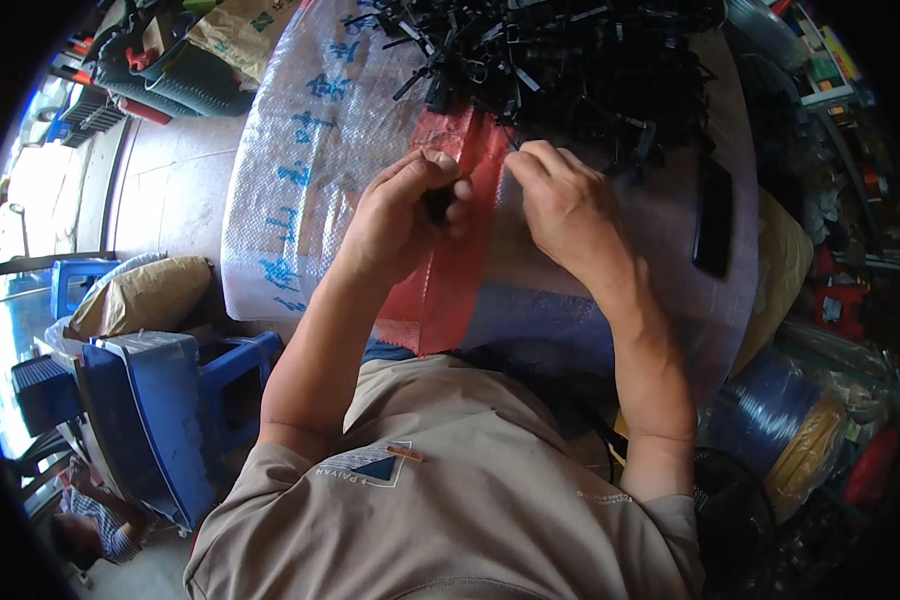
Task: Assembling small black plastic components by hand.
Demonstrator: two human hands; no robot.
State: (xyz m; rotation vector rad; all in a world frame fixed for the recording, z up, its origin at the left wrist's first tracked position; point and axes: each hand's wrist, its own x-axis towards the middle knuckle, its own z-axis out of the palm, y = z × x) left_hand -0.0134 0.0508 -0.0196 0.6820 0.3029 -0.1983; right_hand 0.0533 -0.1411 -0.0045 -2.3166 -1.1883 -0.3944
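Note:
My left hand is closed in front of my chest, over a red band on a white woven plastic sheet. Something dark shows between its thumb and curled fingers, too shadowed to name. To its right, my right hand pinches with thumb and forefinger; a thin dark strand seems to come from the fingertips, though what they hold is too small to make out. Just beyond both hands lies a large tangled heap of small black strip-like pieces, some with shiny ends. The woven sheet beneath bears blue handwriting.
A black phone-like slab lies on the sheet at right. Blue plastic stools and a tan sack stand at left. Plastic-wrapped spools sit at lower right, below crowded shelves. Another person is at the far lower left.

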